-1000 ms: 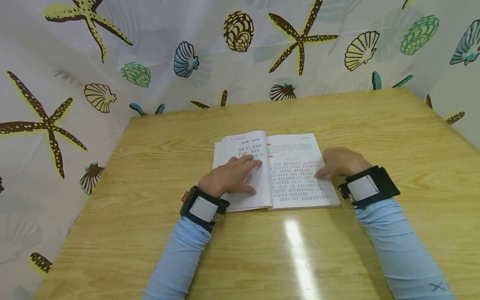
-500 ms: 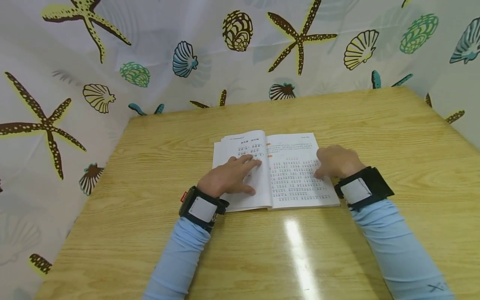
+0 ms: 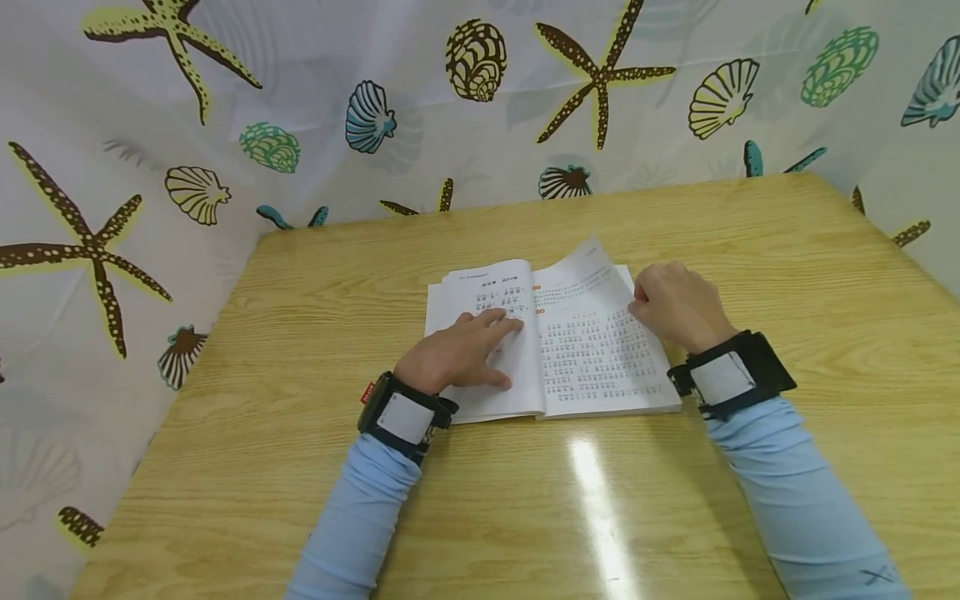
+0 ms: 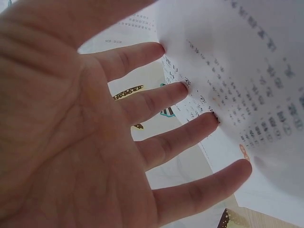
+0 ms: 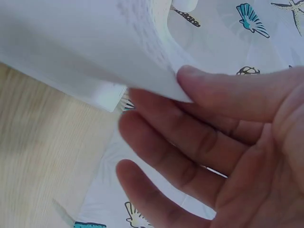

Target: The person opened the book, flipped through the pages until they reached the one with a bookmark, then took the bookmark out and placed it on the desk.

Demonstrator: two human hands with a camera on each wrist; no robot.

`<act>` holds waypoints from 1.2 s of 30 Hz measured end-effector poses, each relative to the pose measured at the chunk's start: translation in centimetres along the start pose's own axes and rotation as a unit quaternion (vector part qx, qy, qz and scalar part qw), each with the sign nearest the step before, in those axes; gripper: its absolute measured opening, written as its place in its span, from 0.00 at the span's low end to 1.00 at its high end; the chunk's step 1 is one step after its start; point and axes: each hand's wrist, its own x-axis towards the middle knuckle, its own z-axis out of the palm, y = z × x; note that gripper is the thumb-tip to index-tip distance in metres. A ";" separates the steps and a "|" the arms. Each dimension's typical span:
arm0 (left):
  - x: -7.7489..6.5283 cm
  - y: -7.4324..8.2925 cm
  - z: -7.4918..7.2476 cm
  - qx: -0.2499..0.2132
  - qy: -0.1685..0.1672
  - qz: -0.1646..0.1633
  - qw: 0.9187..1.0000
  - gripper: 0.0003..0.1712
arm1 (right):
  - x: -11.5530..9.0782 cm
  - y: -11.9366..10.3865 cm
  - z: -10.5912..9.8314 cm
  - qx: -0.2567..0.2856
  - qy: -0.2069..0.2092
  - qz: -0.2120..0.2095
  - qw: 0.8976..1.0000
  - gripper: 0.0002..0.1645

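Note:
An open book (image 3: 577,358) with printed text lies on the table, its right-hand page (image 3: 588,271) lifted and curling at the far outer corner. My left hand (image 3: 457,354) rests on the left-hand page with its fingers spread. In the left wrist view those fingers (image 4: 194,128) are nearly straight, their tips touching the printed paper. At the right edge of the book, my right hand (image 3: 678,304) holds the lifted page. The right wrist view shows the page edge (image 5: 161,88) pinched between thumb and forefinger, while the other fingers (image 5: 166,152) are loosely bent below it.
The book lies on a wooden table (image 3: 337,292), with a streak of glare in front of it. A white cloth (image 3: 315,67) printed with shells and starfish hangs behind and along the left side. Each wrist wears a black strap (image 3: 738,375).
My right hand has moved slightly away from me along the book's right edge, and the page that lay flat is now raised at its far corner. The left hand stays put.

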 end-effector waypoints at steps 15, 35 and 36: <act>0.0 -0.1 0.1 -0.005 0.002 -0.002 1.000 0.46 | 0.1 0.1 -0.1 -0.027 -0.017 -0.032 0.999 0.11; 0.2 -0.4 0.1 -0.020 -0.005 0.004 1.000 0.46 | 0.2 0.1 -0.1 0.069 -0.049 -0.071 0.994 0.17; 0.3 -0.4 0.1 -0.020 -0.007 0.003 1.000 0.46 | 0.2 0.0 -0.2 0.119 -0.071 -0.077 0.987 0.21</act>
